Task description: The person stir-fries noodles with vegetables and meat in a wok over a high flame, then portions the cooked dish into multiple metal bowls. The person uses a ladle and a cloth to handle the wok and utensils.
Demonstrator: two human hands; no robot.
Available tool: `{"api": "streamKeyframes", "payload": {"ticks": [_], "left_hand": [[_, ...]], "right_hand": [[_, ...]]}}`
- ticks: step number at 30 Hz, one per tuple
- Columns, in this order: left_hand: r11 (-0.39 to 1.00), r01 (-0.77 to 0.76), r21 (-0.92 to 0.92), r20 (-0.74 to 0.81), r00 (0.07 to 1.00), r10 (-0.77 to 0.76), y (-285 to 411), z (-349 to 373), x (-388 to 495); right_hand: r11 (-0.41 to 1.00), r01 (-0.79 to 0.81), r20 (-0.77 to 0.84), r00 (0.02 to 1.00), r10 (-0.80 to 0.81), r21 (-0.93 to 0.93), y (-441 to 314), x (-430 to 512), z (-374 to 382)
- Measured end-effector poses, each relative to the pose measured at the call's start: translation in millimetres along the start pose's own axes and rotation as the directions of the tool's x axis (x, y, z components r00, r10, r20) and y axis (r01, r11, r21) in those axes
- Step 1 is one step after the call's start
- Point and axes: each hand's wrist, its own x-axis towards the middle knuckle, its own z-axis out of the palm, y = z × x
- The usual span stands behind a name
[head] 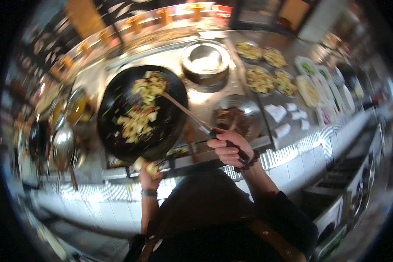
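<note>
A large black wok [170, 131] rests on the stove, with chopped cauliflower-like vegetables and red bits [137, 124] in its middle. My right hand [231, 147] grips the black handle of a long cooking ladle [186, 111]; its head is in the wok, under a heap of the same food [150, 85]. My left hand [149, 177] is closed around a pale yellowish cloth [152, 169] at the wok's near rim, where the wok's handle seems to lie. Blur hides the exact grip.
A lidded metal pot [205, 60] stands behind, and a metal bowl with dark contents [237, 118] right of the wok. Plates of food [260, 80], crumpled white cloths or papers [275, 113] and ingredient trays [308, 90] lie further right. Strainers, a ladle [64, 140] and oil containers [77, 106] stand left.
</note>
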Motion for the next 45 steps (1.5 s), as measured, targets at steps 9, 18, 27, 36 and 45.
{"api": "streamKeyframes", "payload": {"ticks": [9,18,27,36,45], "left_hand": [[0.999,0.009,-0.045,0.217,0.976,0.001,-24,59,4],[0.987,-0.119,-0.105,0.118,0.984,0.131,-47,108,10],[0.974,-0.137,-0.178,0.024,0.989,0.143,-56,114,20],[0.967,-0.173,-0.186,-0.068,0.984,0.163,-65,136,21],[0.976,-0.171,-0.137,-0.030,0.985,0.168,-66,138,23]], "right_hand": [[0.950,0.300,-0.121,0.944,-0.308,-0.081,-219,-127,-23],[0.598,0.360,-0.286,0.631,-0.722,-0.716,-446,-90,-122],[0.490,0.127,-0.355,0.538,-0.765,-0.863,-514,-88,-180],[0.488,0.223,-0.350,0.460,-0.816,-0.844,-513,-90,-191],[0.634,0.529,-0.357,0.536,-0.765,-0.564,-520,-107,-193]]}}
